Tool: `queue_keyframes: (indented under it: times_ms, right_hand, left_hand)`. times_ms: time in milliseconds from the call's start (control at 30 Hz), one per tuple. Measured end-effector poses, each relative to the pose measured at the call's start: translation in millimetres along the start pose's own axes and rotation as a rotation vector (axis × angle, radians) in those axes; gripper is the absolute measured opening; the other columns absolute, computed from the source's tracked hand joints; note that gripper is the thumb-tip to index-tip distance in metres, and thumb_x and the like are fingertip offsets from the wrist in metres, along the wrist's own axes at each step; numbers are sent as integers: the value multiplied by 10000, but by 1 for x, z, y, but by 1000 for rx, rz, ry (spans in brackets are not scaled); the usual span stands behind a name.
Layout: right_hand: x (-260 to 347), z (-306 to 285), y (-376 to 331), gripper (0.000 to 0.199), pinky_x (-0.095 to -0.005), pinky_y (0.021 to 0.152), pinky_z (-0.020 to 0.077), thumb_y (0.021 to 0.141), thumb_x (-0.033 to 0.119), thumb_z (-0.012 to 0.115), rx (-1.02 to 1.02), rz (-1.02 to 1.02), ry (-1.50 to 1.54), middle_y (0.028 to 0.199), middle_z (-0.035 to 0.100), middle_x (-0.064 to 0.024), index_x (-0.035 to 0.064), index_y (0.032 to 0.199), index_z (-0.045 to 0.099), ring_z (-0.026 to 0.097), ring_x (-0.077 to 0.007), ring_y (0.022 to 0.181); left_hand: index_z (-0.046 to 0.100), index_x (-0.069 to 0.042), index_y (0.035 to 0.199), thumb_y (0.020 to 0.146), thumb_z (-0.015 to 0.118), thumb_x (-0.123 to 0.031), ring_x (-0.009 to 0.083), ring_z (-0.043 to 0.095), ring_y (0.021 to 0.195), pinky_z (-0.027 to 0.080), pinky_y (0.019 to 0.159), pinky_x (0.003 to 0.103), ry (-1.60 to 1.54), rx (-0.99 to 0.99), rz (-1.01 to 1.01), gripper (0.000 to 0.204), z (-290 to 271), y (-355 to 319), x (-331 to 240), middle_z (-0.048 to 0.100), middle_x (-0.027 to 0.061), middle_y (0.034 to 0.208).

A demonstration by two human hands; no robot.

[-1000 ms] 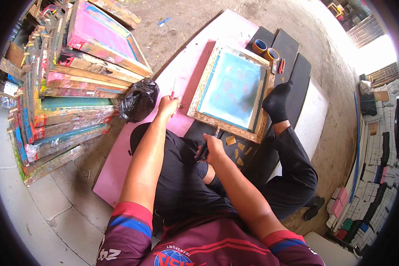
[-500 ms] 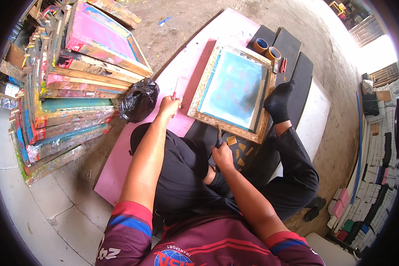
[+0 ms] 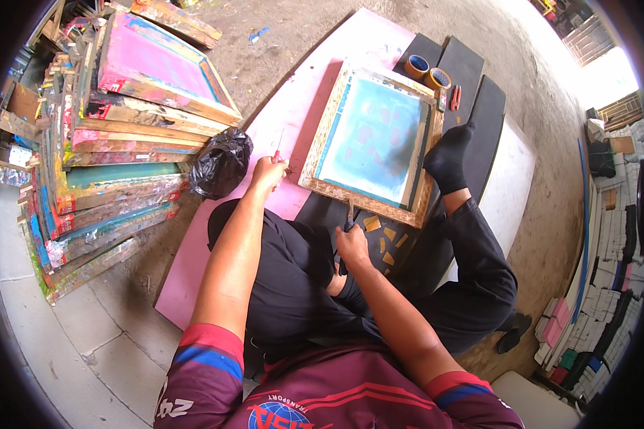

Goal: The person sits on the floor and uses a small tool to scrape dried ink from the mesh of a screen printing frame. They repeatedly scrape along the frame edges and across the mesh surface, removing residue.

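Note:
My left hand (image 3: 268, 174) is closed around a screwdriver (image 3: 277, 154) with a red handle, its thin shaft pointing away from me above the pink board. My right hand (image 3: 352, 244) grips a black-handled tool (image 3: 348, 224) whose exact kind I cannot make out. Its narrow end reaches the near edge of a wooden screen-printing frame (image 3: 361, 199). Whether they touch is unclear. Pale blue mesh (image 3: 372, 136) fills the frame, which lies tilted in front of me. My foot in a black sock (image 3: 449, 161) is against its right side.
Stacked, paint-stained screen frames (image 3: 125, 189) stand at left, beside a black plastic bag (image 3: 222, 163). Two tape rolls (image 3: 438, 79) and a red-handled tool (image 3: 456, 98) lie beyond my foot. Tan scraps (image 3: 388, 236) lie on the dark board. A pink board (image 3: 193, 268) extends underneath.
The view has shifted slightly. My left hand has turned a little, with the screwdriver still in it. My right hand keeps its tool by the frame's near edge.

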State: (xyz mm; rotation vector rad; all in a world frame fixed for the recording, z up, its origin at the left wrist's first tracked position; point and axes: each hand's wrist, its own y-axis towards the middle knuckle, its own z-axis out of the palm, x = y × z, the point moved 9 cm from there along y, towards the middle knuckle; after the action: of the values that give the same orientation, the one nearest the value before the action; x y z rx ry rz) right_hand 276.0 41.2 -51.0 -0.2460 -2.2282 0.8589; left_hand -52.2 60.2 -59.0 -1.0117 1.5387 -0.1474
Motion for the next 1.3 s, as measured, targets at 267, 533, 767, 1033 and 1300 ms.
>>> queue_keyframes:
  times_ms: [267,533,767,1033,1300]
  right_hand:
    - [-20,8,9,245,-362,472,490,987,239,683,174,133,398,688,631,-100,3,977,617,598,-201,494]
    - [-31,-3,16,268,-380,513,512,1008,304,688,366,78,446,752,660,-76,46,1058,637,647,-197,583]
    - [-28,-10,17,321,-395,596,549,1005,310,692,393,6,362,796,688,-114,-1,1071,645,670,-219,620]
    - [10,-57,9,544,-567,1004,502,977,411,626,164,-312,-480,1199,698,-308,-6,1325,615,638,-484,1185]
    - [29,-61,11,511,-551,1003,508,985,418,619,152,-341,-505,1201,705,-279,24,1309,635,647,-464,1185]
  left_hand:
    - [697,19,897,921,751,-349,221,675,579,508,529,371,279,-168,76,373,-19,5,-2,719,136,747]
    - [714,34,832,897,739,-488,289,724,676,538,622,424,342,-229,64,527,-27,6,-1,733,188,763]
    - [636,-21,753,922,757,-445,181,580,494,437,461,373,315,-237,107,471,-27,7,1,601,60,614]
    - [703,7,810,910,738,-482,245,679,584,520,563,397,278,-198,84,500,-22,-4,-5,699,138,694]
    - [704,-2,791,911,735,-490,246,680,587,516,562,398,309,-195,99,504,-20,-5,-11,698,125,688]
